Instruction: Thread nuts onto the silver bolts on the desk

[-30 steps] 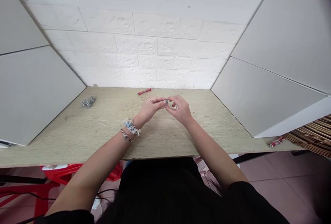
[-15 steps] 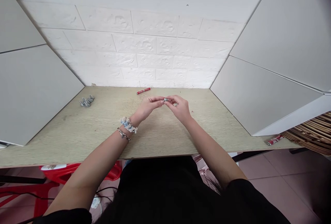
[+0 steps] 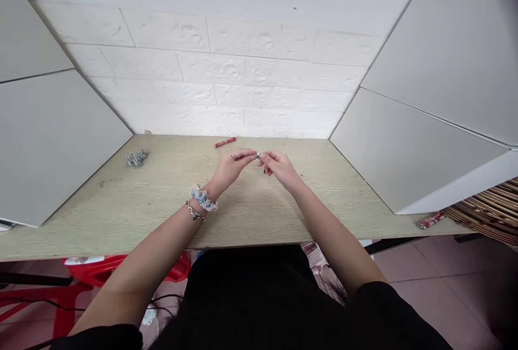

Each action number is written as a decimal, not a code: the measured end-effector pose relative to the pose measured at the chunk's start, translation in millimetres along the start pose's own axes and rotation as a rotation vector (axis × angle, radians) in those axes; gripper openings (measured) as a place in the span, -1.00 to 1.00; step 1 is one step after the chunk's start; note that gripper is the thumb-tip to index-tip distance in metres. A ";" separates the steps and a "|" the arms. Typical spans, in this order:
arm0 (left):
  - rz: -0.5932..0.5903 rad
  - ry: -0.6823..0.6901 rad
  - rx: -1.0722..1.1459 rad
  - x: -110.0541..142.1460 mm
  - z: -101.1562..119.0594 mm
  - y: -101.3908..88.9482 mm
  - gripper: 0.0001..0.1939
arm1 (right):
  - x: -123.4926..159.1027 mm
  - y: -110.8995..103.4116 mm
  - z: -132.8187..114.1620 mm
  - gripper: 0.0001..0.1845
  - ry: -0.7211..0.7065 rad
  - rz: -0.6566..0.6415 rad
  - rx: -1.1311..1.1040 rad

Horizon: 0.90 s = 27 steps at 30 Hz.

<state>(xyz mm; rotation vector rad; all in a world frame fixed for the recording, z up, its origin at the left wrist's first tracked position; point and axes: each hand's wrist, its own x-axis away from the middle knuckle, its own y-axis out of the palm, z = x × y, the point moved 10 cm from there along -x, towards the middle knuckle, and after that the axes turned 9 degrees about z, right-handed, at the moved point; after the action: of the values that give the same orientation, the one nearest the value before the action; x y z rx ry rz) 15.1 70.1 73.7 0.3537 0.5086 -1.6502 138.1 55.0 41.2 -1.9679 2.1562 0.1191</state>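
Observation:
My left hand [image 3: 231,167] and my right hand [image 3: 279,168] meet above the middle of the wooden table [image 3: 121,204]. Both pinch a small metal bolt [image 3: 258,155] between their fingertips, one hand on each end. The left wrist wears a blue scrunchie [image 3: 202,197] and a chain bracelet. A pile of several similar metal bolts [image 3: 136,157] lies at the far left of the table, well away from both hands.
A red tube [image 3: 225,142] lies near the white brick wall behind my hands. Another red tube [image 3: 430,221] rests at the table's right front corner. Grey panels stand at both sides. A red plastic stool [image 3: 93,272] sits under the table at left.
My right hand's fingers have curled tighter around the bolt's end and turned slightly. Both hands stay in nearly the same place above the table.

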 end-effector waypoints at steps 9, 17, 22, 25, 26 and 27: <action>-0.103 0.097 -0.130 5.6 6.0 12.2 -0.75 | 3.8 11.8 2.5 -0.50 -0.011 -0.060 -0.022; -0.196 -0.009 -0.290 13.3 -3.3 20.9 -0.69 | 6.0 7.2 -6.3 -0.52 -0.113 -0.017 0.109; -0.229 -0.002 -0.283 17.6 1.7 26.0 -0.68 | 10.2 7.2 -14.7 -0.54 -0.203 -0.003 0.252; -0.253 -0.027 -0.260 19.2 0.3 28.4 -0.68 | 12.8 9.0 -20.4 -0.59 -0.261 -0.016 0.297; -0.258 -0.039 -0.250 19.5 -0.6 29.0 -0.69 | 13.5 9.3 -22.2 -0.61 -0.278 -0.019 0.307; -0.262 -0.049 -0.240 19.5 -1.2 29.3 -0.69 | 14.0 9.3 -24.0 -0.64 -0.296 -0.018 0.317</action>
<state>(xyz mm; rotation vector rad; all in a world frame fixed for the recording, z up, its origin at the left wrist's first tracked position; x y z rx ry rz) 41.1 51.4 59.1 0.0705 0.7314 -1.8204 125.2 37.4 60.7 -1.6748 1.8406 0.0572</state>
